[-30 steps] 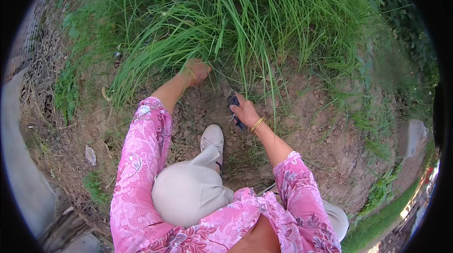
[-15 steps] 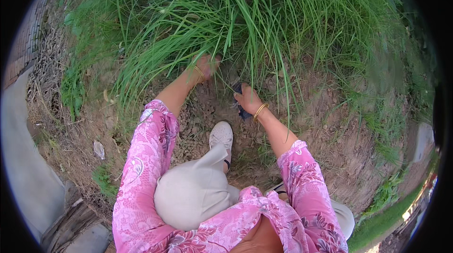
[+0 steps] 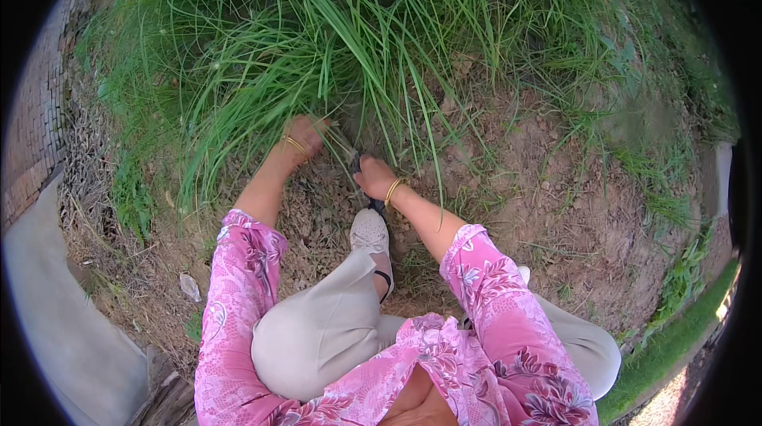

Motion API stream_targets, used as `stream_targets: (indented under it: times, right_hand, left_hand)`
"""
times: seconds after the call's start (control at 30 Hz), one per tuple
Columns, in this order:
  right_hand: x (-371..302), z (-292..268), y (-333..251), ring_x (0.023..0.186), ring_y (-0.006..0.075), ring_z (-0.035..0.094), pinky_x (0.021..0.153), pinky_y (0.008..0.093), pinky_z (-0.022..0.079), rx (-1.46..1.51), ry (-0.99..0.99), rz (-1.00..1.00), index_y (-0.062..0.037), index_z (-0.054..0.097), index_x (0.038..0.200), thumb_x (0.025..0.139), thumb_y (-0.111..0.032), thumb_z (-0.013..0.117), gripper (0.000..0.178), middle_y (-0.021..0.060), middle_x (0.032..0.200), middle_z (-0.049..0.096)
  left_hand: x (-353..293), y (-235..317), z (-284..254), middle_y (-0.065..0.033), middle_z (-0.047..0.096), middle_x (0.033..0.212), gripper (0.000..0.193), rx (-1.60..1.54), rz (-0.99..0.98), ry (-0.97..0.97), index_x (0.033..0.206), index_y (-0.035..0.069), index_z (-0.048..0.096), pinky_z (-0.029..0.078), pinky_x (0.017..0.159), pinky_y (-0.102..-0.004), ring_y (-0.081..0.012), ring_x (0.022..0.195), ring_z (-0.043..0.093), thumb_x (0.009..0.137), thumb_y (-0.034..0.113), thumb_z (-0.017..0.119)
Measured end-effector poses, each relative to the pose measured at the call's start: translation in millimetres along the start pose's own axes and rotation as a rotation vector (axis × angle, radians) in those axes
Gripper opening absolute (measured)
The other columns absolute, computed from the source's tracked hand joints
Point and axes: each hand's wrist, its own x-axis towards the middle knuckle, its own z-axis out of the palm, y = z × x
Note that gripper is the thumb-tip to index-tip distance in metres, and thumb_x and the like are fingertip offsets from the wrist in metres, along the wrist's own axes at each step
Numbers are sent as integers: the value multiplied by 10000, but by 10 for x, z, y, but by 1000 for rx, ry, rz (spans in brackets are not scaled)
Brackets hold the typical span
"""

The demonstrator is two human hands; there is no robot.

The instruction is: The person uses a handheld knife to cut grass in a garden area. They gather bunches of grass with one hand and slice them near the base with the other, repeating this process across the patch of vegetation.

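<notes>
Long green grass (image 3: 270,69) grows in a dense clump ahead of me, its blades arching over both hands. My left hand (image 3: 309,134) is closed around a bunch of these blades low down, near the soil. Close by on the right, my right hand (image 3: 375,177) is wrapped around a dark tool (image 3: 375,204), whose dark end shows below the fist, just above my shoe. A dark part also shows at the upper side of the fist, near the grass stems. The tool's kind cannot be made out, and blades partly hide the fingers of my left hand.
Brown, crumbly soil (image 3: 548,180) with cut stalks surrounds the clump. My light shoe (image 3: 370,231) stands just below my right hand. At the left are a grey slab (image 3: 71,299) and brick paving (image 3: 36,124). A small pale scrap (image 3: 190,288) lies on the ground.
Both hands have shifted left and a little down in the picture. The left hand remains at the grass; the right has come near the shoe with the dark tool in it.
</notes>
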Motion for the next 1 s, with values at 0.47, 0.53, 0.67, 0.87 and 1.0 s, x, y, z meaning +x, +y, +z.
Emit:
stream_targets:
  times: [0.47, 0.53, 0.67, 0.87, 1.0]
  right_hand:
    - [-749, -1188, 470, 775, 441, 568, 690, 482, 458, -250, 234, 93, 61, 481, 897, 801, -191, 571, 284, 274, 749, 581]
    - [-705, -1424, 319, 780, 438, 569, 692, 488, 457, -312, 278, 181, 50, 486, 887, 801, -183, 568, 262, 276, 751, 581]
    - [-425, -2028, 615, 777, 440, 561, 686, 475, 455, -316, 664, 39, 32, 496, 883, 789, -194, 576, 258, 273, 784, 573]
    - [-86, -2166, 568, 804, 372, 515, 731, 418, 403, 95, 685, -116, 77, 488, 846, 796, -211, 579, 306, 243, 803, 526]
    - [-260, -2027, 477, 772, 413, 570, 667, 426, 443, 227, 689, 57, 52, 520, 842, 747, -184, 629, 276, 251, 785, 581]
  left_hand:
    - [675, 713, -663, -47, 563, 843, 113, 467, 738, 264, 719, 90, 636, 437, 771, -340, -205, 899, 515, 632, 159, 613]
    - [914, 655, -674, -43, 548, 850, 103, 527, 755, 240, 700, 97, 638, 437, 778, -338, -203, 898, 502, 620, 157, 615]
    - [1311, 702, -583, -56, 504, 789, 84, 360, 858, 346, 639, 62, 591, 459, 794, -376, -235, 837, 498, 613, 140, 608]
    - [1860, 731, -175, -104, 487, 712, 94, 812, 678, 817, 750, 13, 549, 465, 754, -398, -261, 749, 519, 706, 96, 554]
    - [1921, 554, -553, -137, 537, 752, 147, 608, 343, 546, 835, 4, 547, 455, 774, -388, -259, 770, 553, 736, 113, 548]
